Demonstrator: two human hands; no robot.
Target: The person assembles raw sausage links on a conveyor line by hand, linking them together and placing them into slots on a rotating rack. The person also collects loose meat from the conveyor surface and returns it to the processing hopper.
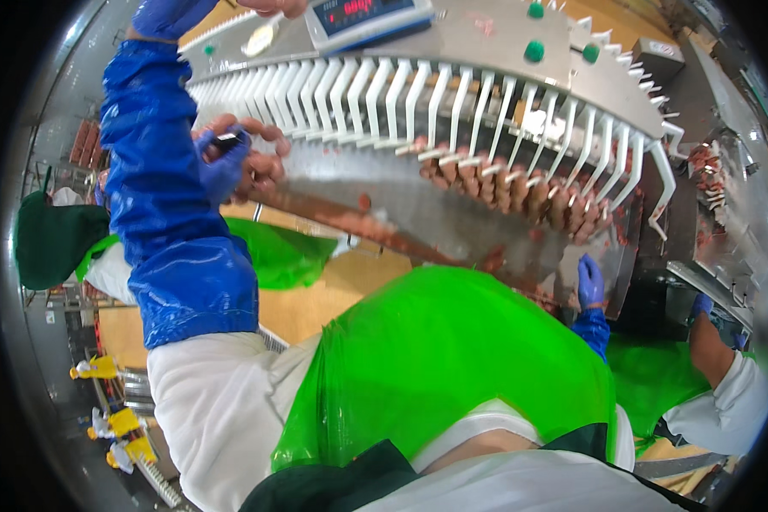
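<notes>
Blue, shiny and creased, a long sleeve (175, 171) covers the person's left arm, which stretches to the far left. The left hand (169, 15), in a blue-violet glove, is cut off at the far edge of view. Pinkish sausage links (275, 6) lie just beside it, but from here I cannot tell whether its fingers are spread or pinching them. The right hand (590, 280), gloved the same way, is at the near right end of a wet metal trough (401, 192). Its fingers lie close together, pointing away from the body; I cannot make out whether they touch anything.

A row of brownish links (520, 194) hangs bunched from white hooks (392, 94) on the right, over the trough and farther off than the right hand. To the left, just past the sleeve, a co-worker's gloved hand (222, 166) is bent around more links (266, 166).

Beyond the hooks runs a metal top with green knobs (534, 51) and a scale (369, 17) with a lit red display. Scraps of meat dot the trough. The person wears a bright green apron (452, 358); a co-worker in a dark green cap (55, 239) stands left, and another co-worker's white sleeve (730, 405) shows at the near right. The floor (316, 290) is tan.
</notes>
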